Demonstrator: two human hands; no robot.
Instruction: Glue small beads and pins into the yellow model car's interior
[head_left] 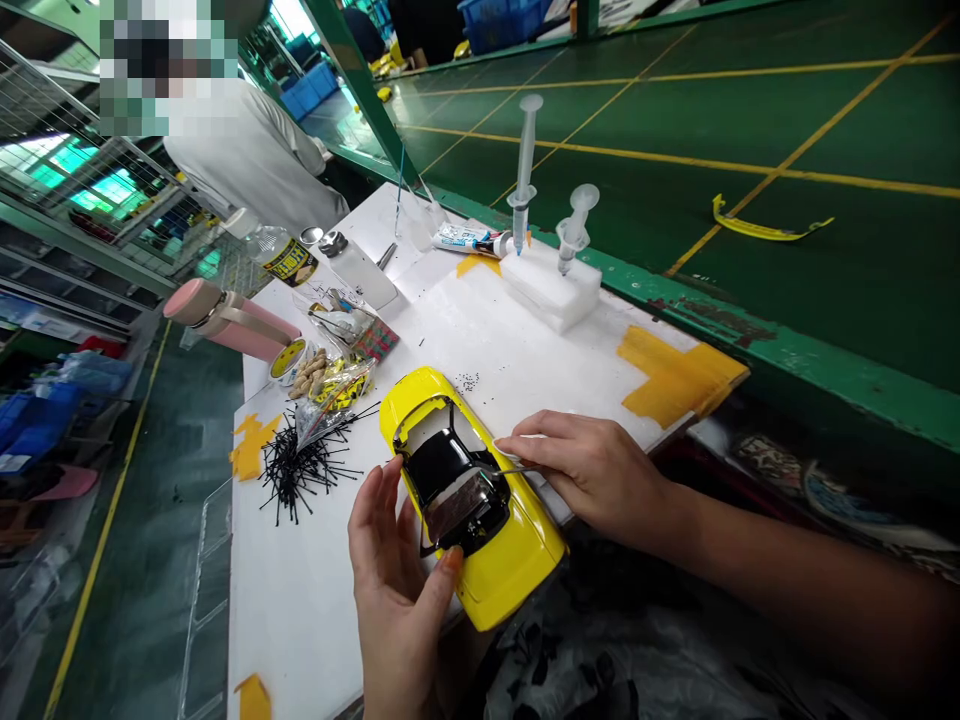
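A glossy yellow model car body (510, 575) lies tilted near the table's front edge, with dark window parts (442, 465) set in its openings. My left hand (401, 575) grips it from the left, thumb on the yellow shell by the windscreen and fingers along the far side. On the other side, my right hand (592, 470) pinches a thin metal tool (517, 469), perhaps tweezers. Its tip reaches the side window edge of the car. The rest of the tool is hidden by my fingers.
Black thin pins (300, 470) lie heaped left of the car. Behind them are small plastic bags (337, 385), a tape roll (289, 358), a pink flask (232, 320) and a bottle (281, 255). Two syringes (521, 200) stand in a white foam block (551, 285). A person (247, 150) sits beyond.
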